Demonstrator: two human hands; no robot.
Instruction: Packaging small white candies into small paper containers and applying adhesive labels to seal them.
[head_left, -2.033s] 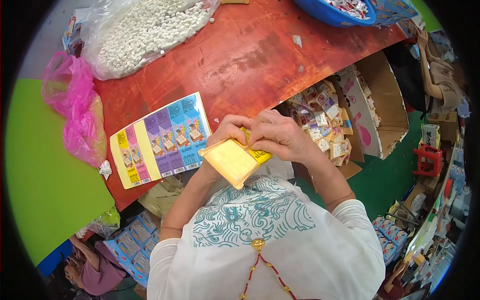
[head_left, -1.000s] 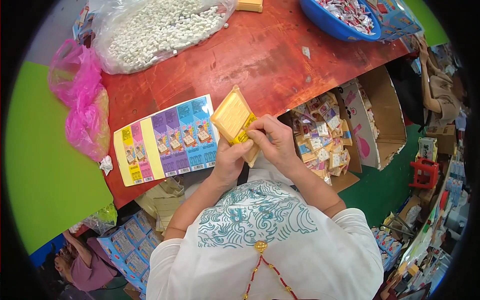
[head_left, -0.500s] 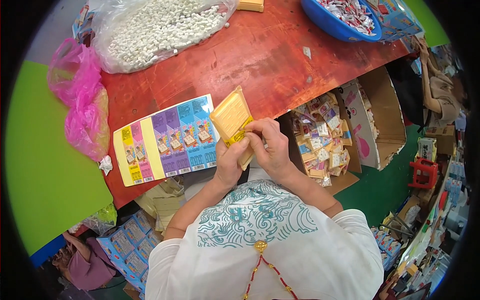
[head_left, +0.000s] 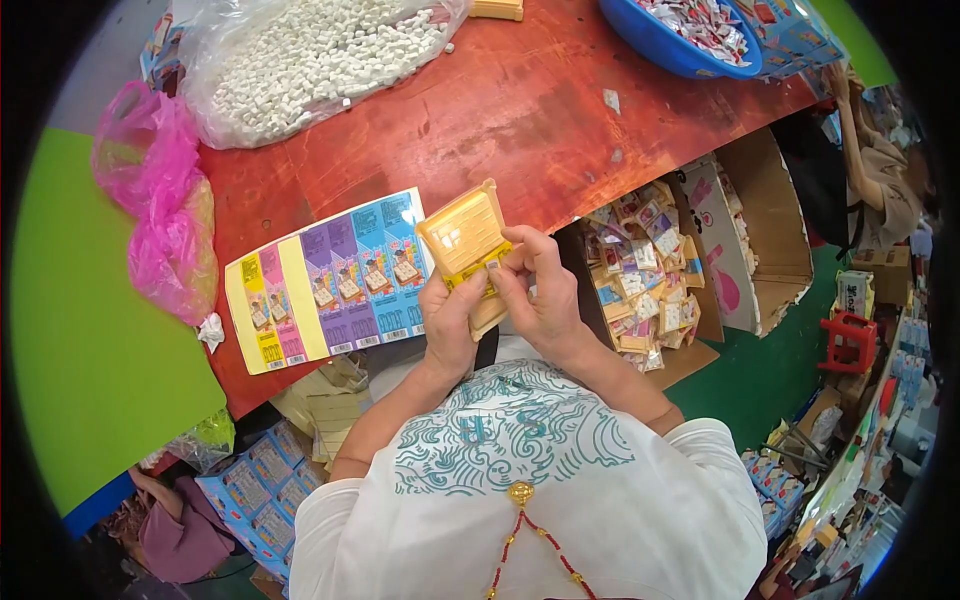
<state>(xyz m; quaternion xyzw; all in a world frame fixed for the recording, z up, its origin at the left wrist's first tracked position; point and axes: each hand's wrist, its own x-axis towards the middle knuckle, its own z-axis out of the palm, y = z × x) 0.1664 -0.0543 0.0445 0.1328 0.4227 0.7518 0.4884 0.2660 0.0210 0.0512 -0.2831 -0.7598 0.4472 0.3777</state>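
Note:
Both my hands hold a small flat yellow plastic box [head_left: 463,232] just above the near edge of the red table [head_left: 520,110]. My left hand [head_left: 450,322] grips its lower left side from below. My right hand [head_left: 535,290] pinches its lower right edge, fingers on a yellow label there. The box is tilted with its ribbed face up. Left of it on the table lies a sheet of colourful stickers [head_left: 325,278] in yellow, purple and blue strips.
A clear bag of small white pieces [head_left: 320,55] lies at the table's back left, a pink plastic bag [head_left: 160,215] at its left end, a blue bowl of wrapped items [head_left: 690,35] at the back right. A cardboard box of small packets [head_left: 640,275] stands right of my hands.
The yellow box went from lying flat low in front of me to being held up and tilted at the table edge. My fingers have shifted along its lower edge.

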